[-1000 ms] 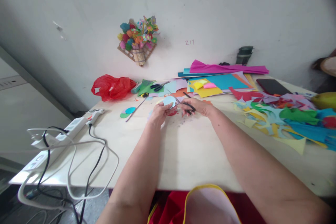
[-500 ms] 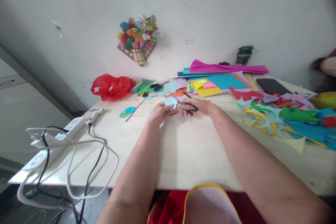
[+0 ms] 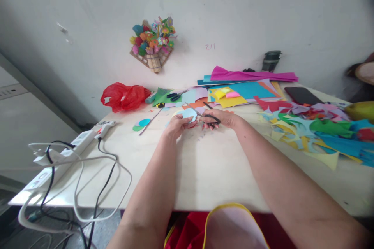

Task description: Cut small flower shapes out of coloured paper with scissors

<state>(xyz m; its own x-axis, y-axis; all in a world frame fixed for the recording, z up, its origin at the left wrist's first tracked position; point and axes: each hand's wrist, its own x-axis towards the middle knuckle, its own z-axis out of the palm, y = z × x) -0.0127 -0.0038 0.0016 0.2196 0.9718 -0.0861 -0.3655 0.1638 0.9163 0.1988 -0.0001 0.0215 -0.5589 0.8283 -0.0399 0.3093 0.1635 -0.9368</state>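
Observation:
Near the middle of the table, my left hand [image 3: 177,125] pinches a light blue paper circle [image 3: 189,114] between thumb and fingers. Some red paper shows under the circle, partly hidden by the fingers. My right hand [image 3: 219,118] is wrapped round the dark handles of a pair of scissors [image 3: 214,119], just right of the circle. The scissor blades stand apart and point up and to the left, near the circle's right edge. Small scraps lie on the table below the hands.
Coloured paper sheets [image 3: 251,90] and dark scissors [image 3: 174,96] lie at the back. Paper scraps [image 3: 330,126] and a phone [image 3: 303,95] are at the right. A red bag [image 3: 124,97], paper circles [image 3: 144,122], a power strip [image 3: 78,142] and loose cables are at the left.
The whole view has shifted very slightly. Both hands keep the same hold on the paper circle and the scissors.

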